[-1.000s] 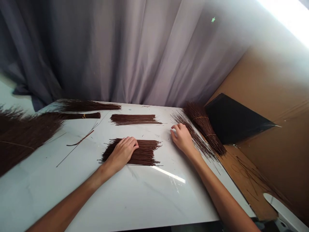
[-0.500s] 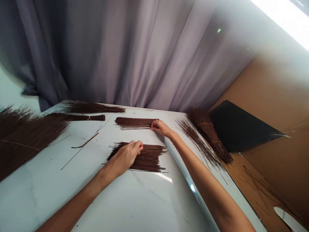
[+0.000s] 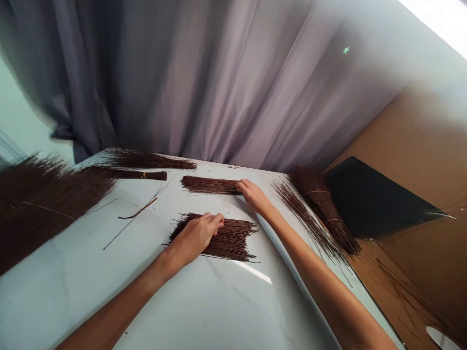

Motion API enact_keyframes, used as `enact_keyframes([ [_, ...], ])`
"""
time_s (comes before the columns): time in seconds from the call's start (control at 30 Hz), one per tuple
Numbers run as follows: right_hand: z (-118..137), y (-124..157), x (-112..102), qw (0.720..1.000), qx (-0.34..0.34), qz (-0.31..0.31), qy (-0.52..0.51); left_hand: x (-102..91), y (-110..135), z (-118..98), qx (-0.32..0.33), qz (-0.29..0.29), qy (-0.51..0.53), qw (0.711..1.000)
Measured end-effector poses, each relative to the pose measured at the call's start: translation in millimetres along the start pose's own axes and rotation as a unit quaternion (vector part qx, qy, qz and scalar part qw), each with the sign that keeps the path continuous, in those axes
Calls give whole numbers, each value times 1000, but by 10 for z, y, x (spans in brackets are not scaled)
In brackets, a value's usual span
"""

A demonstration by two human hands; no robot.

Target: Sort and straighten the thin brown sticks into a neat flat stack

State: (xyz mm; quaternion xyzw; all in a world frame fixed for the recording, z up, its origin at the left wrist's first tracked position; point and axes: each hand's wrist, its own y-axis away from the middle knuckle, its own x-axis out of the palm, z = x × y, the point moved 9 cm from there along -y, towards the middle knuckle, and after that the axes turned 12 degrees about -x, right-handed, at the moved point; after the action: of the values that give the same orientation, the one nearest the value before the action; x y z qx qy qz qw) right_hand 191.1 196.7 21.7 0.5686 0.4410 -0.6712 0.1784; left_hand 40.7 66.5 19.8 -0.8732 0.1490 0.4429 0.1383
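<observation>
Thin dark-brown sticks lie side by side in a near pile [image 3: 235,239], ragged at both ends. Over its left half rests my left hand [image 3: 199,234], fingers pressed together in a pinch; whatever is between the fingertips is hidden. Farther back is a smaller, flatter pile of the same sticks [image 3: 209,185]. My right hand [image 3: 253,195] is closed at that pile's right end, its fingers bent over the stick ends, with the fingertips partly hidden.
A large brown bundle of sticks [image 3: 44,209] lies left on the white table [image 3: 175,311]. A yellow-tied bundle [image 3: 155,175] and loose sticks [image 3: 156,160] lie behind. Tied bundles [image 3: 328,209] are at right, beside a cardboard panel [image 3: 434,170]. A grey curtain [image 3: 204,87] hangs behind.
The whole view has shifted slightly, so things appear farther right. My right hand's fingers have moved a little over the far pile's end; the left hand stays on the near pile.
</observation>
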Motion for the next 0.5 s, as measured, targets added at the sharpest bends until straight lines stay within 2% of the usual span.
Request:
enact_keyframes([
  [0.1,78,133,-316,998,32,-51,4,-65,-20,79,-35,-10,35,999],
  [0.17,248,268,-549,992,65,-105,-4,-87,-39,168,-78,-10,85,993],
  [0.23,484,452,-749,971,119,-196,-64,-69,-60,258,-120,-2,157,980],
  [0.27,635,519,-752,963,139,-207,-99,-42,-72,291,-134,6,201,970],
  [0.4,1256,627,-526,958,173,-160,-163,118,-132,313,-138,57,384,911],
  [0.5,1460,637,-441,960,178,-153,-149,176,-153,297,-131,71,469,871],
])
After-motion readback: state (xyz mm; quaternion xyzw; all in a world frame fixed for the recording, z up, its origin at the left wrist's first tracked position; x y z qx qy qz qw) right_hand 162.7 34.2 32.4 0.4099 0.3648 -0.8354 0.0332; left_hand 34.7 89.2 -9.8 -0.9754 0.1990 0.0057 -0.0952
